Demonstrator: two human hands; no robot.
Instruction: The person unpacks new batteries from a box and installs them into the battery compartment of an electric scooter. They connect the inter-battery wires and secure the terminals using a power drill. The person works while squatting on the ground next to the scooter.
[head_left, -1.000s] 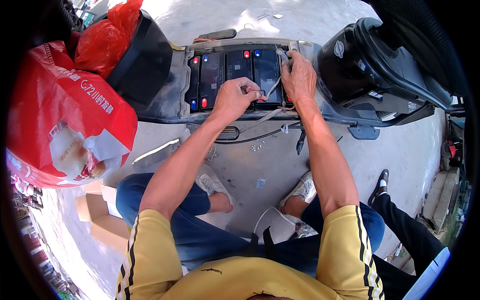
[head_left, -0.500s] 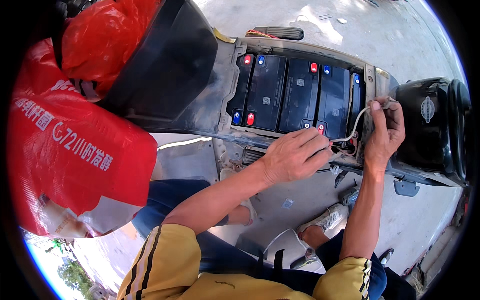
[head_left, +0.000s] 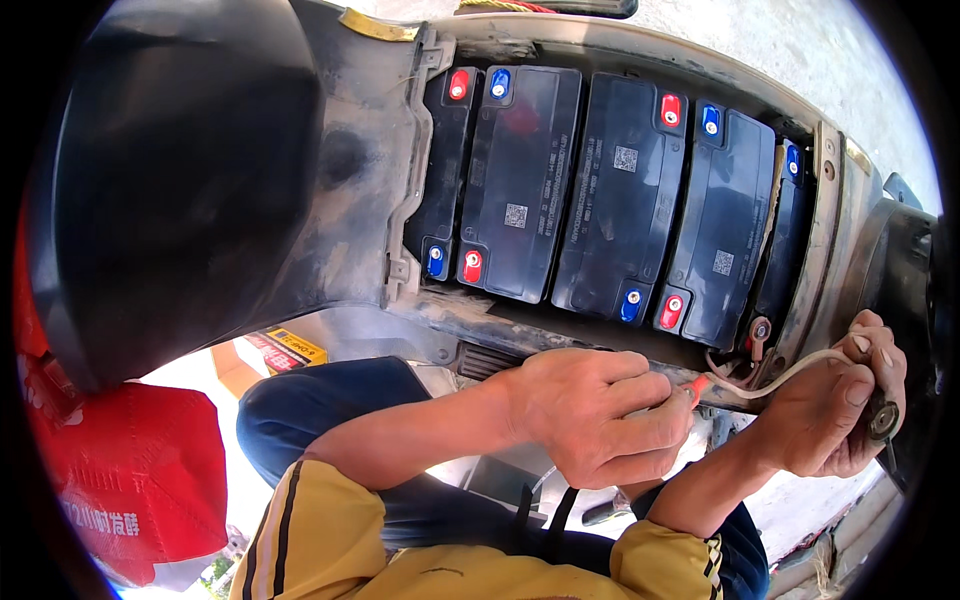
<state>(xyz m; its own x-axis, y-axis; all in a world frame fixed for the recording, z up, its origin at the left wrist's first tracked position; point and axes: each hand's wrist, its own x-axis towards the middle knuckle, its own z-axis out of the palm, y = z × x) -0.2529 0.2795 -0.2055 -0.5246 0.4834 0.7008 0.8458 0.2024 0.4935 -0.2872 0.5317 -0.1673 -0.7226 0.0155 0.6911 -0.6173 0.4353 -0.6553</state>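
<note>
A: Where's the cable?
B: Pale cable [head_left: 770, 386], strung between both hands, just off the near right corner of the battery bay [head_left: 470, 315]. Dips out of the left grip, then rises to the right.

A: And the fingers?
B: Left hand [head_left: 600, 415]: pinched on the cable's red-orange end [head_left: 697, 388]. Right hand [head_left: 830, 405]: curled round the cable's right-hand stretch, thumb folded in. A round metal piece [head_left: 885, 420] shows at its outer edge; ring or terminal, cannot tell.

A: How would it handle?
B: Light, by my guess. Flexible with a little spring, as it keeps a smooth curve. Covering looks matte, so little slip expected. The red-orange end is probably the delicate part; a sharp bend there could strain it.

A: Best hold?
B: On the pale covering, right behind that end, with a second grip further right to steer the curve.

A: Surroundings?
B: Black batteries [head_left: 625, 190] in a row, left of and beyond the hands, with red terminals [head_left: 472, 265] and blue terminals [head_left: 499, 84]. A ring lug [head_left: 758, 345] sits at the near end of the rightmost battery [head_left: 785, 240]. Whether its lead joins the held cable, cannot tell.
</note>
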